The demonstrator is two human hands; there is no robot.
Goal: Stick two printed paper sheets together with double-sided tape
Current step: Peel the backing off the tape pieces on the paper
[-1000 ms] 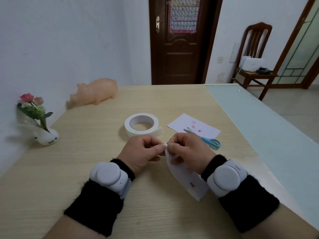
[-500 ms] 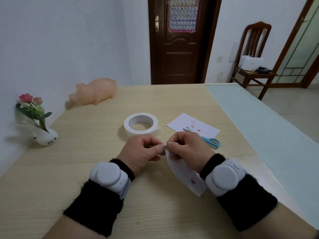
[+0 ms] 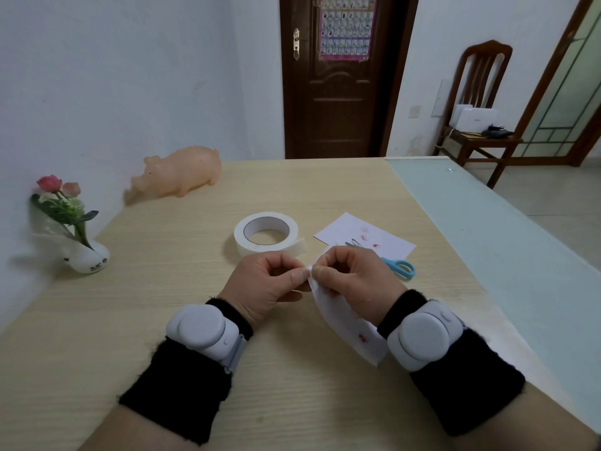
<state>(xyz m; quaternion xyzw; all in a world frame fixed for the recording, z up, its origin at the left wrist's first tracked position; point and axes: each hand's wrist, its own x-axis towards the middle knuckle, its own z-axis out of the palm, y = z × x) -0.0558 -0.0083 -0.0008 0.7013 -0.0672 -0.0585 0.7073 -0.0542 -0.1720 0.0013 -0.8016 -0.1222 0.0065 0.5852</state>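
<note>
My right hand (image 3: 351, 281) pinches the top corner of a white printed sheet (image 3: 348, 330) with small red marks; the sheet hangs curved toward me, above the table. My left hand (image 3: 263, 284) pinches at that same corner with thumb and forefinger; what lies between those fingertips is too small to tell. A second printed sheet (image 3: 354, 229) lies flat on the table behind my right hand. The white roll of double-sided tape (image 3: 266, 236) lies flat behind my left hand, its loose end sticking out to the right.
Blue-handled scissors (image 3: 401, 268) lie on the flat sheet, partly hidden by my right hand. A pink toy pig (image 3: 182, 174) and a small vase of flowers (image 3: 81, 249) stand at the left wall. A pale glass strip (image 3: 487, 239) runs along the table's right side.
Both hands stay pinched together at the sheet's corner. The sheet has lifted slightly and curls a little more.
</note>
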